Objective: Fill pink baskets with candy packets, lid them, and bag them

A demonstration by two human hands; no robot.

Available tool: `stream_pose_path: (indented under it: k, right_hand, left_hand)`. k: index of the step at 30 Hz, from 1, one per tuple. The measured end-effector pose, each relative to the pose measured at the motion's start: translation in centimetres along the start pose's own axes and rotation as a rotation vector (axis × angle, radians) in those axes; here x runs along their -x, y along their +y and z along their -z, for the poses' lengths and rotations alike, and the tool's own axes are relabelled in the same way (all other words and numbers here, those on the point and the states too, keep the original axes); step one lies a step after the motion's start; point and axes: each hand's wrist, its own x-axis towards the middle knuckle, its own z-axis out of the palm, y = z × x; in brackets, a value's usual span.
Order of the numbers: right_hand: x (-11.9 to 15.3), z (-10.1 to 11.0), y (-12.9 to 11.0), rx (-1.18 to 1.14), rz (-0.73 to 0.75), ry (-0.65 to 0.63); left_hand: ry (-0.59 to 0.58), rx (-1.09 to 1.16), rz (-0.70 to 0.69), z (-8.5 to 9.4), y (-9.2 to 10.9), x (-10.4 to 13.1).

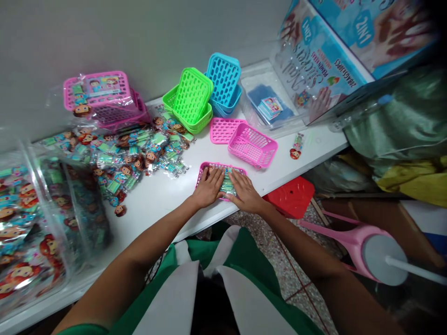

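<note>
In the head view, the small pink basket (199, 178) sits near the front edge of the white desk (162, 204), between the person's two hands, with green-toned packets (228, 184) lying inside it. The left hand (210, 186) is open and laid flat, its fingers extended over the left part of the packets; the right hand (246, 190) is likewise open, its fingers resting over the right part. Neither hand closes around anything. Just behind the basket stands a larger pink basket (253, 145), beside a pink perforated lid (223, 130). Farther back are green baskets (193, 97) and blue baskets (223, 79), and to their right a clear tub (293, 121) with small cards (270, 108) in it. To the left spreads a pile of similar packets (132, 156), in front of bagged pink baskets (104, 100). One loose packet (296, 146) lies near the desk's right end.
</note>
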Motion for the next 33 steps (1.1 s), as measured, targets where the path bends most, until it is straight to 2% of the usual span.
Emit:
stream_pose_path:
  k: [6,10,13,17,24,28,30,33]
  right_hand:
    - [-0.4,-0.9,0.3,0.046,-0.058,-0.001]
    - [-1.6,-0.8,-0.8,0.036,-0.181,0.016]
    - [-2.2,-1.6,-1.7,0.084,-0.265,0.055]
    - [-2.7,-2.6,-2.1,0.140,-0.273,0.079]
    - [-3.7,-2.2,-2.1,0.203,-0.322,0.087]
    - [-3.8,-1.9,-2.2,0.243,-0.272,0.071]
    - [-3.8,-1.7,-2.2,0.259,-0.254,0.070]
    - [-3.9,-1.8,-2.2,0.267,-0.221,0.101]
  left_hand:
    - [-0.005,-0.025,-0.026,-0.2,0.0,0.0]
    - [-0.005,-0.028,-0.003,-0.7,0.1,-0.1]
    - [-0.016,-0.063,0.017,-1.0,0.4,-0.1]
    - [-0.060,-0.101,0.032,-1.2,0.4,0.1]
    - [-0.072,-0.065,0.029,-2.1,-0.5,0.0]
    - [-0.011,0.037,-0.010,-1.0,-0.5,0.5]
    - [0.040,0.082,-0.012,-0.1,-0.6,1.5]
    - [0.111,0.129,0.056,0.6,-1.3,3.7]
